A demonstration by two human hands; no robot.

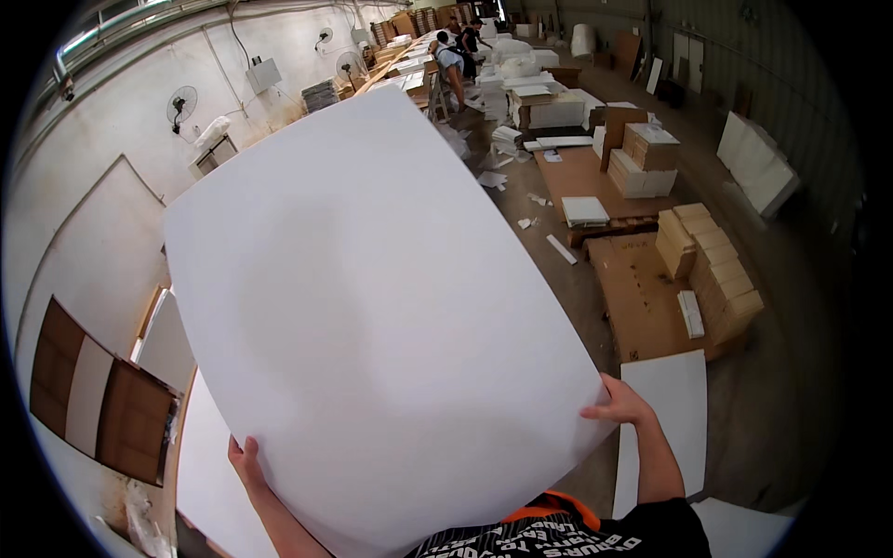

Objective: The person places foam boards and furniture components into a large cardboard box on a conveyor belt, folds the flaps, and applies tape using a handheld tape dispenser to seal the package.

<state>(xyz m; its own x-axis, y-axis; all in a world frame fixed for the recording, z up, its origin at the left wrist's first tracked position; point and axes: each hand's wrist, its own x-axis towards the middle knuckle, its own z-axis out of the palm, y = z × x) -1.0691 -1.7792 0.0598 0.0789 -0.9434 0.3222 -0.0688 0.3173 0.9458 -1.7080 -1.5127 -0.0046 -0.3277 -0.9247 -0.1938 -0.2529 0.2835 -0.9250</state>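
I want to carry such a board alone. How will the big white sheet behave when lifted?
The white sheet looks fairly stiff: it stays flat, held only at its lower edge by the left hand and right hand. It is probably light for its size. Being so wide, it may sway or catch air.

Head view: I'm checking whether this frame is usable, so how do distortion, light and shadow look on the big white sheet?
Head view: fisheye bends the white sheet so its edges bulge, with a black rim around the picture; the sheet is evenly lit with faint grey shading and no glare; the left hand and right hand at its lower edge look sharp; the distant stacks are small and soft.
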